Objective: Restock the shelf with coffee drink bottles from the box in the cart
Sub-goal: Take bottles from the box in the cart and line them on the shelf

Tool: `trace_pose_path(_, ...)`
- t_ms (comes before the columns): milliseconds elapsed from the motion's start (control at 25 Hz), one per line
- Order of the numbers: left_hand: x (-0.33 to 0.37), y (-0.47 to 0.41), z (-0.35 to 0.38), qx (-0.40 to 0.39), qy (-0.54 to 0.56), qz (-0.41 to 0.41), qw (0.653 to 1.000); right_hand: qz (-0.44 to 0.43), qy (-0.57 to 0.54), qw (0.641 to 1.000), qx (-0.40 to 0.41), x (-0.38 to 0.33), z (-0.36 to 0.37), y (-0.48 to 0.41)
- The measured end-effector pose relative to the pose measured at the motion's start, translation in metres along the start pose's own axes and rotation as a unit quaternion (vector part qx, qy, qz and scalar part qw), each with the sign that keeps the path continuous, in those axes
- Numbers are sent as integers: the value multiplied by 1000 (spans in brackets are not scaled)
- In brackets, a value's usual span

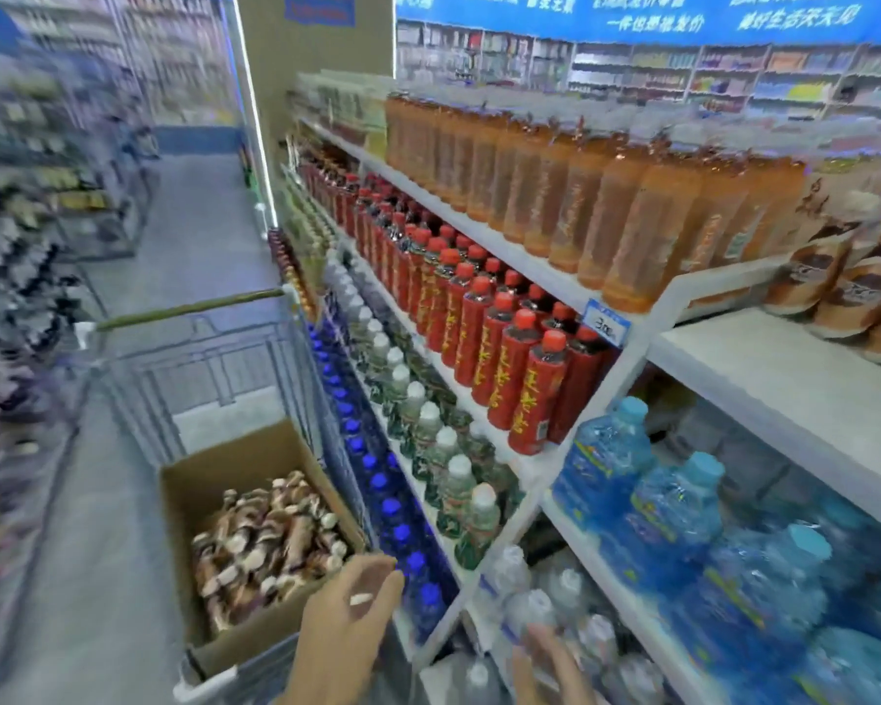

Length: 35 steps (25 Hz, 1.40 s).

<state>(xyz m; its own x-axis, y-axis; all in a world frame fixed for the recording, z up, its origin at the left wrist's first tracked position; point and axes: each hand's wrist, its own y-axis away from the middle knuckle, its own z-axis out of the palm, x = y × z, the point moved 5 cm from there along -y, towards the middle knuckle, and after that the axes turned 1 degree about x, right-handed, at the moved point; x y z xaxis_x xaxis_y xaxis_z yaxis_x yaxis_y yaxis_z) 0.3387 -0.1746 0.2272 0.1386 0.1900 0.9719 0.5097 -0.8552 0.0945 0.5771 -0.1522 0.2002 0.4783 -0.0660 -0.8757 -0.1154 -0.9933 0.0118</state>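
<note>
The left hand (347, 618) is hanging open by the box (199, 485) of jumbled coffee bottles (270, 536) in the near corner of the cart (199, 368), the grip of the right hand (545, 664) is too blurry to tell, and rushing is risking a dropped bottle.

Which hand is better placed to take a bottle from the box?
Left hand: it hovers empty beside the brown cardboard box of coffee bottles; the right hand is at the clear shelf bottles.

Open cardboard box (209, 480) in a wire cart (189, 307) — just beyond and left of the left hand (347, 618); brown-and-white coffee drink bottles (270, 536) lie jumbled inside; the white shelf (764, 368) rises to that hand's right.
</note>
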Motion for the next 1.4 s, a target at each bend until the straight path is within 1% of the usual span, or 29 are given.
trace_pose_path(80, -25, -1, -27, 26, -4, -33, 999, 2, 4, 1000, -9, 8, 38, 3)
trace_pose_path(120, -34, -1, -41, 38, -7, -42, 998, 21, -19, 999, -36, 10, 53, 7)
trace_pose_path(200, -53, -4, -65, 59, -15, -67, 996, 45, -41, 996, -66, 9, 83, 7)
trace_pose_path(280, -74, -9, -87, 78, -8, -113, 991, 65, -11, 993, -99, 7, 116, 2)
trace_pose_path(400, -106, -21, -121, 109, 4, -161, 981, 62, 29, 991, -116, -11, 156, -6)
trace_pose_path(520, -128, -47, -152, 110, -17, -189, 976, 113, 31, 976, -184, -33, 203, -12)
trace_pose_path(720, -144, -109, -194, 94, -12, -210, 973, 141, 60, 961, -230, -59, 268, -33)
trace_pose_path(840, -152, -142, -208, 97, -9, -224, 970, 141, 78, 946, -281, -76, 297, -46)
trace_pose_path(1000, -175, -185, -212, 112, -25, -243, 963, 149, 103, 927, -328, -92, 327, -70)
trace_pose_path(1120, -198, -227, -196, 114, -31, -267, 956, 149, 126, 910, -365, -86, 347, -95)
trace_pose_path(1200, -218, -257, -173, 106, -39, -298, 948, 144, 138, 901, -385, -82, 357, -112)
trace_pose_path(1280, -246, -284, -140, 79, -19, -346, 935, 149, 147, 892, -400, -73, 366, -127)
trace_pose_path(1320, -262, -297, -123, 76, 21, -391, 917, 156, 147, 888, -407, -69, 370, -134)
trace_pose_path(1360, -277, -308, -106, 83, 110, -449, 883, 164, 148, 885, -411, -65, 372, -141)
trace_pose_path(1400, -289, -315, -88, 99, 226, -503, 828, 171, 150, 881, -414, -62, 374, -148)
